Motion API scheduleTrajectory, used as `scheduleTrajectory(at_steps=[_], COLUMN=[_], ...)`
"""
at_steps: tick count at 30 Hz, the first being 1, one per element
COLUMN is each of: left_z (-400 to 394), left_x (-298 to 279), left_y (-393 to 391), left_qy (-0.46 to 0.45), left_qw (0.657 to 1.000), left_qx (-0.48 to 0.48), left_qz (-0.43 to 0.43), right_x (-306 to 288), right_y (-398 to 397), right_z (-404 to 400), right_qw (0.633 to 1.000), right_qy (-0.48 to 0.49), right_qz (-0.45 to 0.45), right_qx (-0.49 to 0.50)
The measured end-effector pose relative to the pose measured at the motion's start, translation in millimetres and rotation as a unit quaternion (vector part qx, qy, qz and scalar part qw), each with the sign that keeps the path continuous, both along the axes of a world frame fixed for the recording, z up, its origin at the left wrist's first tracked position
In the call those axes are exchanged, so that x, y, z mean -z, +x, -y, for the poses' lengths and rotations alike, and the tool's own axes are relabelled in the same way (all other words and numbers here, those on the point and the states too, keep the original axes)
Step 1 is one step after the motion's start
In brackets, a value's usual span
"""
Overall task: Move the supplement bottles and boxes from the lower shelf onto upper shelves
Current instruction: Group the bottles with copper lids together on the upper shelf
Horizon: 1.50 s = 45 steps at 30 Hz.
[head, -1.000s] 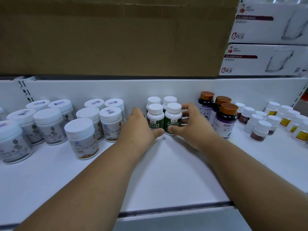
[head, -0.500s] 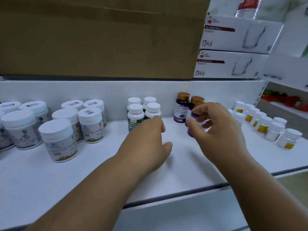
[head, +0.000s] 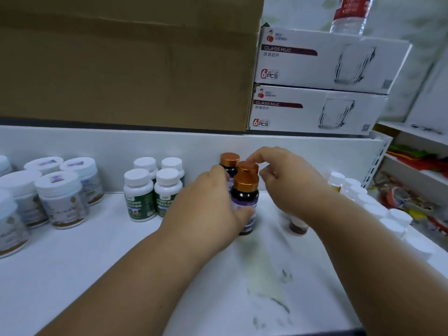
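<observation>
Both hands have shifted from the green-labelled bottles (head: 152, 192) to the copper-capped bottles (head: 244, 190) at frame centre: left hand (head: 208, 209) grips the front one, right hand (head: 288, 183) hovers curled, empty. Probably tidying shelf (head: 97, 263) rows.

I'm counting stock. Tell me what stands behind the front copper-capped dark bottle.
Behind the front copper-capped dark bottle two more copper caps show in a row toward the white back panel. Both hands cover their bodies; labels are unreadable.
</observation>
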<state>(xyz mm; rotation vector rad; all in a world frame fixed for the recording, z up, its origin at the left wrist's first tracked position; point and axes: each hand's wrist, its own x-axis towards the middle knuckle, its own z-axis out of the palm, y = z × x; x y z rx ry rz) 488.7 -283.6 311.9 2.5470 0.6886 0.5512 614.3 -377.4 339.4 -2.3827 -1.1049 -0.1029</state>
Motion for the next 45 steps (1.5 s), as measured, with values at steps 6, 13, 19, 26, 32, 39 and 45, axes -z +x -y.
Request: scheduleTrajectory(at_steps=[6, 13, 19, 26, 32, 39, 45], left_z=[6.1, -12.2, -16.7, -22.0, -26.4, -28.5, -28.0], left_x=[0.7, -2.5, -0.9, 10.9, 16.0, 23.2, 25.3], left_y=[22.7, 20.8, 33.4, 36.0, 40.7, 34.7, 31.0], left_qy=[-0.014, -0.045, -0.016, -0.015, 0.003, -0.019, -0.025], left_qw=[0.998, 0.997, 0.998, 0.996, 0.996, 0.997, 0.994], left_qx=[-0.057, -0.063, -0.059, -0.076, -0.081, -0.068, -0.086], left_qz=[0.037, 0.024, 0.015, 0.043, 0.047, 0.034, 0.064], right_x=[9.1, 2.7, 4.1, 15.4, 22.9, 30.4, 35.0], right_y=[25.5, 34.3, 37.7, 37.9, 39.8, 30.4, 20.2], right_z=[-8.7, -14.9, -27.4, -35.7, -39.7, -18.1, -19.7], right_qw=[0.998, 1.0, 0.999, 0.997, 0.996, 0.993, 0.985], right_qy=[0.039, 0.029, 0.032, 0.035, 0.063, 0.111, 0.103], right_qz=[-0.02, -0.003, -0.004, -0.028, -0.023, 0.021, -0.131], right_qx=[-0.047, 0.012, 0.044, 0.062, 0.061, 0.033, -0.042])
